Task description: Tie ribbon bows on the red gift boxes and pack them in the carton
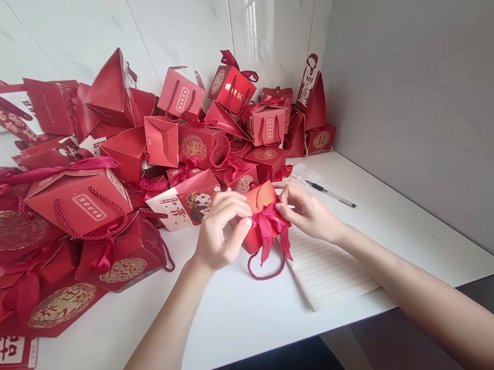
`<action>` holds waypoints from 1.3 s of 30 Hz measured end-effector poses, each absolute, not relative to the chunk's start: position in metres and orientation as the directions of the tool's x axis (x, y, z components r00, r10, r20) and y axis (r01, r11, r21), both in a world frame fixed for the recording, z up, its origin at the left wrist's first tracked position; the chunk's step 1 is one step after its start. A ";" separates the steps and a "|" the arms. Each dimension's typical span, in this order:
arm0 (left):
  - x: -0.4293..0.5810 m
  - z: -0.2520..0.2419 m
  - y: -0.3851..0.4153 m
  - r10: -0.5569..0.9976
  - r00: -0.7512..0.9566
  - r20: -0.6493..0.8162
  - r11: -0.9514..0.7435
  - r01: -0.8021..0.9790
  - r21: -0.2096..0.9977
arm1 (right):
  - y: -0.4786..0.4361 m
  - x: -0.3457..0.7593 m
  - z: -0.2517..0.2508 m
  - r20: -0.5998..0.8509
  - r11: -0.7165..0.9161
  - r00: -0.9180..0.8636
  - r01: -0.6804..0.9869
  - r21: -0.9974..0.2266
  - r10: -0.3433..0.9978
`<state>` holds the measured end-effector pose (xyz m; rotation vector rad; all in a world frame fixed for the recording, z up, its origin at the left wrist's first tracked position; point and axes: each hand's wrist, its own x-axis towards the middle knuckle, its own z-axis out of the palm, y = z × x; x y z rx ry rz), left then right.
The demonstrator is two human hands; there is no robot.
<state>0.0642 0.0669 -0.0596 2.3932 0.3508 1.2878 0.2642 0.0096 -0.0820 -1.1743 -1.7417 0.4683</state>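
A small red gift box (260, 196) with a cord handle is held between both hands near the middle of the white table. A dark pink ribbon bow (267, 222) is tied across its front. My left hand (224, 228) has thumb and fingers closed on the bow's left side, by the box's edge. My right hand (307, 210) pinches at the bow's right side, its index finger by the box top. The cord handle (267, 276) hangs below the box over the table.
Many red gift boxes (86, 199) are piled on the left and along the tiled wall (184, 15). A lined notebook (334, 274) lies under my right forearm. Behind it lies a pen (332, 193) on the white table (403, 236). A grey wall (423, 90) stands on the right.
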 end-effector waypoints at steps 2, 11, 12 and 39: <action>0.065 -0.062 0.066 0.413 0.543 0.731 -0.869 -0.004 0.494 | 0.010 0.264 -0.082 0.491 0.469 -0.095 0.498 -0.730 0.866; 0.066 -0.065 0.068 0.426 0.554 0.715 -0.853 -0.018 0.522 | 0.009 0.263 -0.081 0.484 0.467 -0.102 0.490 -0.736 0.869; 0.067 -0.065 0.068 0.425 0.552 0.717 -0.858 -0.008 0.514 | 0.008 0.263 -0.081 0.480 0.464 -0.101 0.488 -0.739 0.871; 0.066 -0.067 0.072 0.404 0.448 0.798 -0.914 0.171 0.367 | 0.007 0.260 -0.080 0.453 0.440 -0.086 0.449 -0.777 0.887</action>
